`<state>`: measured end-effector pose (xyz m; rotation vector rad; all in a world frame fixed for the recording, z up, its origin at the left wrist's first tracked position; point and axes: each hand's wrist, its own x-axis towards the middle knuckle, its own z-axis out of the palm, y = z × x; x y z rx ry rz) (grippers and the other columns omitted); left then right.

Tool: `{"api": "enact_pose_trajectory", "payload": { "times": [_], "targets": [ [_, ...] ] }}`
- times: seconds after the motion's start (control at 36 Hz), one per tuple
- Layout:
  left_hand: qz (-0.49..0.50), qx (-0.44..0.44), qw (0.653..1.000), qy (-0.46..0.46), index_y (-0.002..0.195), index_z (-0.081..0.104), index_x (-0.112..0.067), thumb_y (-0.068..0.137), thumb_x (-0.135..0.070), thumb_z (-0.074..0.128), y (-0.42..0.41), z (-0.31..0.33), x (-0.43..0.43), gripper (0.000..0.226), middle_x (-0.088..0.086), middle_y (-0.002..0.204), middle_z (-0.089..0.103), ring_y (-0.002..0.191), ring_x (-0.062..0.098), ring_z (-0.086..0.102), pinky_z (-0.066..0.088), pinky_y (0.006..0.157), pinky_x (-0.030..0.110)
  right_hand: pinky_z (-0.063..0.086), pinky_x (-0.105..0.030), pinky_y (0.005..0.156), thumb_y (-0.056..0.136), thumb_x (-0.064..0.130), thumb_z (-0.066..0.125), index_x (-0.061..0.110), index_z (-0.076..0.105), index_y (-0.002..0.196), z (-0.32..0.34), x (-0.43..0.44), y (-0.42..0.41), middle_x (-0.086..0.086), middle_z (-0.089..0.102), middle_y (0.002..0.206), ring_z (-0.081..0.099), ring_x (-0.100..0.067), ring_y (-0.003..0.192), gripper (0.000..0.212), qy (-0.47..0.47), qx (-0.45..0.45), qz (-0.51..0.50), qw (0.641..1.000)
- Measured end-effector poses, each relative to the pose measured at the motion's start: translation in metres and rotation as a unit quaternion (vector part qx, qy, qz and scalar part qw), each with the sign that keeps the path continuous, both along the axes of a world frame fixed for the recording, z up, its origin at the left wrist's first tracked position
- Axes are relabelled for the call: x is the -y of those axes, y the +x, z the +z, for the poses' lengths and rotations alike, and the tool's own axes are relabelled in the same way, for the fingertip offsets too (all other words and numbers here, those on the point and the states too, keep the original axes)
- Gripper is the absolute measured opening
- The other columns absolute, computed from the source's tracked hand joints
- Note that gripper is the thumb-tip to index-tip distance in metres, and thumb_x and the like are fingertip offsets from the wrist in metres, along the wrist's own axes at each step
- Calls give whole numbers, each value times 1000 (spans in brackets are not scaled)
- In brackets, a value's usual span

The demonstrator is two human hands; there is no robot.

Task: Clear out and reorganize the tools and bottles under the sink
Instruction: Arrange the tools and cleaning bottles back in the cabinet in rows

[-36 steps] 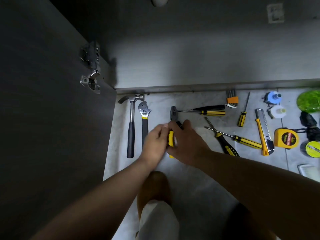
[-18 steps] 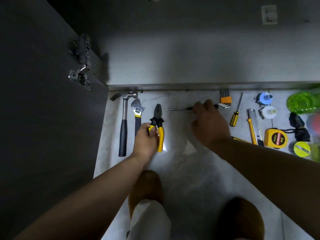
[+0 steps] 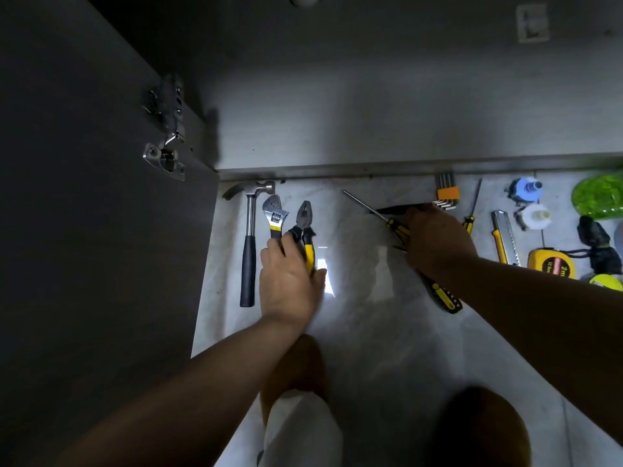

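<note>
The left hand (image 3: 290, 281) is curled over the handles of the pliers (image 3: 305, 215), which lie flat on the floor (image 3: 364, 332) with their nose toward the cabinet base (image 3: 371, 167). The right hand (image 3: 438, 242), well apart from it, is closed round the handle of a screwdriver (image 3: 396, 227). Its bare shaft slants up and left toward the floor's far edge; I cannot tell whether the tip touches the tile. So both hands are clamped on tools and neither is free.

The pliers sit just beside the wrench (image 3: 274, 217), with the hammer (image 3: 248, 251) next along, near the floor's far-left corner by the cabinet door (image 3: 84, 230). A sideways nudge while squaring the pliers would probably knock the wrench out of line.

The right side looks riskier. The hex key set (image 3: 445, 194) lies near the right fingers at the far edge, and a second black-and-yellow handle (image 3: 443, 296) runs out from under the wrist. Swinging the long shaft, or dragging the forearm, could scatter either.

Further right lie a small screwdriver (image 3: 473, 207), a utility knife (image 3: 504, 237) and a tape measure (image 3: 553, 264). Beyond them stand 2 small bottles (image 3: 524, 191) and a green bottle (image 3: 598, 197). A wide sweep that way might tip the bottles. The light is dim, so a careless reach near the knife is a further hazard.
</note>
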<state>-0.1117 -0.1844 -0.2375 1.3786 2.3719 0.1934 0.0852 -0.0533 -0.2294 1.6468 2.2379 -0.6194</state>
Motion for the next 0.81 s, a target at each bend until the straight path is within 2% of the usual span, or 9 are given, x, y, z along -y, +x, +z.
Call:
{"api": "enact_pose_trajectory", "payload": {
  "times": [0.14,0.25,0.33,0.44,0.5,0.56,0.64,0.69,0.81],
  "targets": [
    [-2,5,1000,-14,134,43,-10,83,-41,76,-1,0,2,69,8,130,47,122,26,44,48,93,36,48,-35,80,91,18,62,4,57,118,1,7,-4,-18,58,120,62,-35,101,31,-5,-66,-1,998],
    [14,17,1000,-20,135,44,-9,81,-45,78,-2,0,-1,73,8,132,46,125,26,44,51,93,37,43,-31,72,85,25,64,14,54,88,7,24,-23,-15,63,99,62,-34,95,15,-84,-101,-3,991],
    [24,25,999,-17,133,46,-8,82,-47,78,-3,0,-4,72,11,131,45,124,27,45,51,93,39,40,-28,69,83,29,65,20,45,76,7,42,-43,-11,63,92,63,-33,95,23,-140,-103,-34,984],
    [24,8,1000,16,123,57,-7,94,-49,62,-7,1,-3,52,13,120,49,106,29,53,52,88,42,39,-25,69,84,27,64,17,54,86,2,63,-68,-11,67,102,64,-29,99,14,-188,-107,-100,971],
    [43,1,998,48,116,63,-7,99,-36,51,-15,1,-1,36,15,113,51,97,35,56,52,84,46,47,-27,69,84,24,64,11,60,89,-1,67,-74,-13,69,101,66,-29,97,14,-212,-116,-114,964],
    [55,16,997,54,118,63,-6,94,-21,45,-25,-1,1,33,17,112,50,92,37,56,52,81,47,56,-31,78,84,21,62,8,64,95,-2,67,-75,-13,70,101,68,-28,96,17,-225,-128,-120,959],
    [52,32,997,41,123,59,-7,90,-5,48,-36,-3,4,35,18,115,48,94,37,56,54,80,49,53,-33,82,87,17,57,10,60,105,-1,58,-67,-10,65,107,64,-29,102,19,-180,-144,-102,968],
    [51,43,997,37,124,56,-8,90,-2,55,-38,-4,4,35,18,117,47,95,36,55,54,79,50,49,-34,78,88,15,55,12,51,117,-1,43,-57,-12,54,118,62,-34,100,29,-96,-141,-55,984],
    [38,44,998,31,120,56,-6,88,1,57,-40,-6,0,33,19,117,52,100,37,55,51,80,50,55,-44,76,84,9,58,14,46,131,5,-2,-27,-15,39,132,61,-42,97,49,45,-109,-24,993]
  ]
}}
